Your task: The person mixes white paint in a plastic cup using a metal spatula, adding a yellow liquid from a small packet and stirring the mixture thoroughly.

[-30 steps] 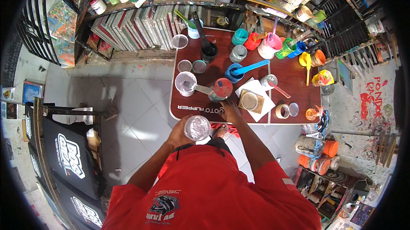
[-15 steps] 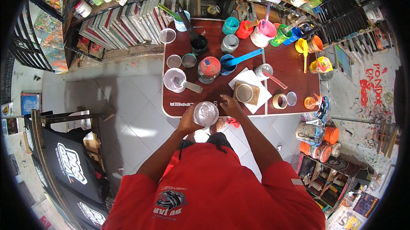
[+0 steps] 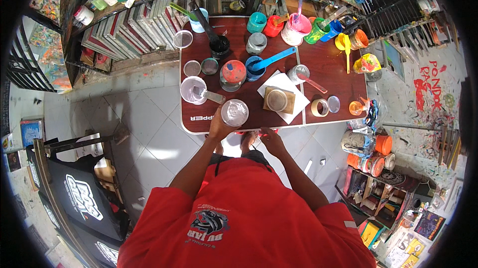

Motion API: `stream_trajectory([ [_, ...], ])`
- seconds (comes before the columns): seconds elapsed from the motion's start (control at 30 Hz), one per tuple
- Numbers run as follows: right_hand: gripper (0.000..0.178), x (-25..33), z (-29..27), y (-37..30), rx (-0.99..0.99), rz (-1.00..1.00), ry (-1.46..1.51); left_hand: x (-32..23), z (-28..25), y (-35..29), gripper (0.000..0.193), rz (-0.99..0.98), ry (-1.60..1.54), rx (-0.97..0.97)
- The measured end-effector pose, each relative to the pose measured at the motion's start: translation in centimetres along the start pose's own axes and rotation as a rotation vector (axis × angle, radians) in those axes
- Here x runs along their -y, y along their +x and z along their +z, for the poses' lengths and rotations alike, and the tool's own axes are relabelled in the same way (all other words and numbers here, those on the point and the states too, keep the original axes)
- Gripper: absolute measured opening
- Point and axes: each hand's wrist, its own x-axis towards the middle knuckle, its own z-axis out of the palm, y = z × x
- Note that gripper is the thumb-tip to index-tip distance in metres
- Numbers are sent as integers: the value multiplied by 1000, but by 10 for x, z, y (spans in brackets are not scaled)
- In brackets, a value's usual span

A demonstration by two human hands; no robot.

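My left hand (image 3: 219, 127) grips a round tub (image 3: 234, 112) of silvery white paste, held up over the table's near edge. My right hand (image 3: 272, 140) hangs just off that edge, fingers loosely curled and apart, with nothing visible in it. Beyond the tub stands a white bucket (image 3: 187, 87) with a scraper (image 3: 213, 96) leaning across its rim. A lidded round container (image 3: 277, 100) rests on a brown block (image 3: 271, 92) over white paper (image 3: 298, 104), forward of my right hand.
The dark red table (image 3: 209, 116) bears several paint pots, among them a blue pot (image 3: 255, 73) with a blue spatula and a jar (image 3: 234, 73) with a red lid. A tape roll (image 3: 319, 107) lies at right. Dark printed shirts (image 3: 82, 188) hang at lower left.
The tub in my left hand has risen a little toward the bucket. My right hand has drawn back from the block on the paper to off the table's edge. The whole view has shifted slightly.
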Motion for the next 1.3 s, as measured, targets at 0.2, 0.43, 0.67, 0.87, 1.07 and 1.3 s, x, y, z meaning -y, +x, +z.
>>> stream_trajectory([
  [0.2,48,22,-7,1,22,9,-12,6,-5,-6,105,-67,-110,-26],
  [0.43,59,81,-24,-7,-107,-160,13,71,-48,-38,109,-209,104,-68],
  [0.67,69,189,-9,18,-1,-351,110,92,-98,18,95,-74,112,-385],
  [0.87,58,219,32,71,-69,-355,119,51,-105,50,86,6,-109,-346],
  [1.07,41,221,47,80,-211,-398,114,58,-101,44,83,-35,-205,-330],
  [1.3,23,235,44,40,-271,-588,100,71,-104,19,66,74,-112,-254],
])
